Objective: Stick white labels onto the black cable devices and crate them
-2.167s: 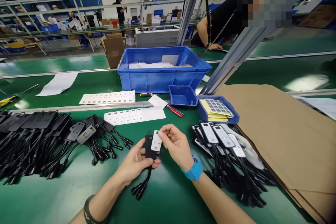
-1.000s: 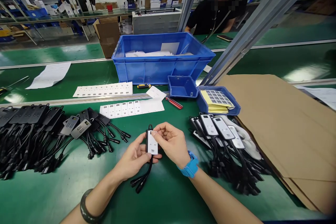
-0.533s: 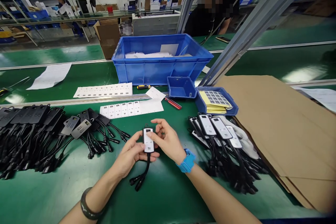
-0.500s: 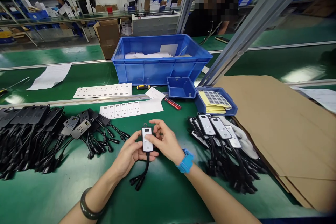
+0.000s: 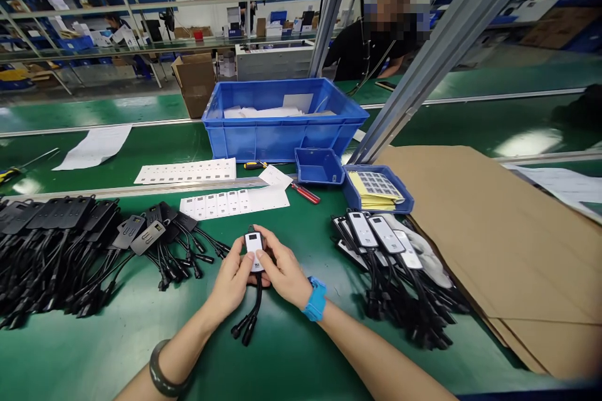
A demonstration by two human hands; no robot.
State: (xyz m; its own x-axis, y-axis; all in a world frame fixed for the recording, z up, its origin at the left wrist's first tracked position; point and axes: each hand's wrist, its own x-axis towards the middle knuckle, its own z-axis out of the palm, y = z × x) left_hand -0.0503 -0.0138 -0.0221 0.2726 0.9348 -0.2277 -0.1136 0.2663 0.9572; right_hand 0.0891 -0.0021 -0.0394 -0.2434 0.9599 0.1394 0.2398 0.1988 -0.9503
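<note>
Between my two hands is a small black controller (image 5: 254, 243) with a white front label, a dark display window and black cables hanging from its lower end. My left hand (image 5: 232, 276) is closed around its left side, thumb on the label. My right hand (image 5: 282, 272) grips the right side, its thumb pressing the label too. Labelled controllers (image 5: 386, 235) lie piled to the right, cables toward me. On the left, unlabelled black controllers (image 5: 63, 213) lie in a long row. A label sheet (image 5: 214, 204) carrying several white labels lies just beyond my hands.
A large blue bin (image 5: 282, 138) stands behind, with a small blue tray (image 5: 320, 166) and a tray of yellow-backed sheets (image 5: 379, 191) before it. A red screwdriver (image 5: 305, 193) lies nearby. Cardboard (image 5: 470, 232) covers the right side. A slanted metal post (image 5: 423, 75) rises there. A person (image 5: 357, 44) sits opposite.
My right hand's fingers, raised off the controller before, have come down around its right edge. Both thumbs now rest on the label. The camera view has shifted slightly.
</note>
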